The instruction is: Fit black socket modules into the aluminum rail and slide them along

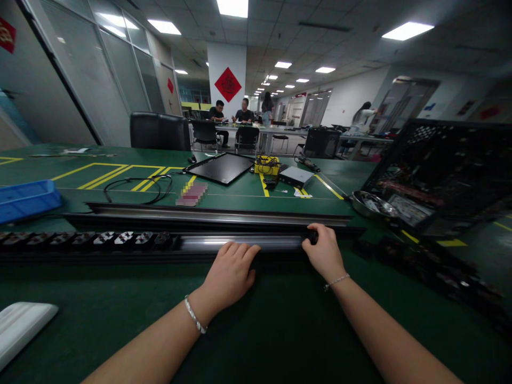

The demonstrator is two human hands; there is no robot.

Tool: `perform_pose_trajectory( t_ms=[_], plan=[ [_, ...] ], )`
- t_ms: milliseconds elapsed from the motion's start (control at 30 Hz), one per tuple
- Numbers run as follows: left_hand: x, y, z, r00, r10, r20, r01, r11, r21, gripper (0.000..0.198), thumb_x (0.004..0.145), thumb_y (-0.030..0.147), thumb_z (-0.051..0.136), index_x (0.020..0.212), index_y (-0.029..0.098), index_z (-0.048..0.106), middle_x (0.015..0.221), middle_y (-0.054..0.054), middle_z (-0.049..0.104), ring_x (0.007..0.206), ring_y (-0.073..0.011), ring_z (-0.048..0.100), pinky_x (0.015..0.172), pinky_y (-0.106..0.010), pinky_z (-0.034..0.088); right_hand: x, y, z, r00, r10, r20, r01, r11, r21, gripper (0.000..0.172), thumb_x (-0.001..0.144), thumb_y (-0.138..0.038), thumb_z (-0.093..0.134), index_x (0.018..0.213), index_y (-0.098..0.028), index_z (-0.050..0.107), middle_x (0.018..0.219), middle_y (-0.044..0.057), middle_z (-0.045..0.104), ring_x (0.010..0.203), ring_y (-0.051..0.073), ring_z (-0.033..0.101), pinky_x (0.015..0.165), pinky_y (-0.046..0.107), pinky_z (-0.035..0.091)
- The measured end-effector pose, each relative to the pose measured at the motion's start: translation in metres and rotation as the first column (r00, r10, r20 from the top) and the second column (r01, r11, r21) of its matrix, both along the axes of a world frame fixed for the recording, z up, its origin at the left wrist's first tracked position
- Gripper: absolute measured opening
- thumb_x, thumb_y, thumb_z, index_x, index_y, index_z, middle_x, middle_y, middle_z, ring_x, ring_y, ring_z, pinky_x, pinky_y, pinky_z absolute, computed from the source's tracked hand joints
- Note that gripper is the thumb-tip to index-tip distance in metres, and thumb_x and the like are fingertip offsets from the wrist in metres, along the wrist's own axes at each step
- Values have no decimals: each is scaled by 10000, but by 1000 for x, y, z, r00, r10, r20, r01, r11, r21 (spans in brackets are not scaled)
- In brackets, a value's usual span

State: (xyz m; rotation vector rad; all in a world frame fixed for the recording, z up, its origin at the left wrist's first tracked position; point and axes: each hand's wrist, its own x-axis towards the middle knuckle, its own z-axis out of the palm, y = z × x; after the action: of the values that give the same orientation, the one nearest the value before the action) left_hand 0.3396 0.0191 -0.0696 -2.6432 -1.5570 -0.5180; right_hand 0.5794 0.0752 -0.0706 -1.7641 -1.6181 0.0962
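A long black metal channel (200, 258) lies across the table before me, its left part filled with a row of dark, socket-like modules (106, 238). Bare shiny metal (240, 242) shows inside its right part. My left hand (230, 271) rests over the channel's near edge, fingers bent together around it and thumb pointing right. At the channel's right end, my right hand (326, 253) pinches a small black piece (312, 236), mostly covered by the fingers. Just behind lie further long black strips (224, 216), parallel to the channel.
Dark parts (436, 272) are heaped at right, below an open black computer case (432, 181) and a metal bowl (370, 205). A blue bin (28, 200) stands left. Behind are a black panel (224, 168), a grey box (296, 176) and cables (138, 186). People sit farther back.
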Motion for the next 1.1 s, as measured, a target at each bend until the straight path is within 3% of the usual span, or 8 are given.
perform_pose_trajectory(
  t_ms=[633, 1100],
  plan=[
    [0, 0, 1, 1000, -4, 7, 4, 1000, 1, 476, 785, 244, 527, 1250, 234, 425, 1143, -46, 563, 1062, -231, 489, 991, -405, 289, -1, -2, 5, 998, -57, 13, 58, 993, -105, 331, 700, -269, 503, 1028, -239, 531, 1095, 80, 462, 959, 238, 537, 826, 378, 430],
    [0, -1, 2, 1000, -7, -6, 7, 1000, 9, 476, 787, 245, 525, 1250, 231, 419, 1139, -46, 563, 1057, -224, 483, 982, -393, 290, 0, -1, 7, 999, -51, 16, 53, 994, -100, 323, 689, -260, 510, 1010, -230, 525, 1094, 80, 470, 999, 231, 531, 863, 368, 423]
  ],
)
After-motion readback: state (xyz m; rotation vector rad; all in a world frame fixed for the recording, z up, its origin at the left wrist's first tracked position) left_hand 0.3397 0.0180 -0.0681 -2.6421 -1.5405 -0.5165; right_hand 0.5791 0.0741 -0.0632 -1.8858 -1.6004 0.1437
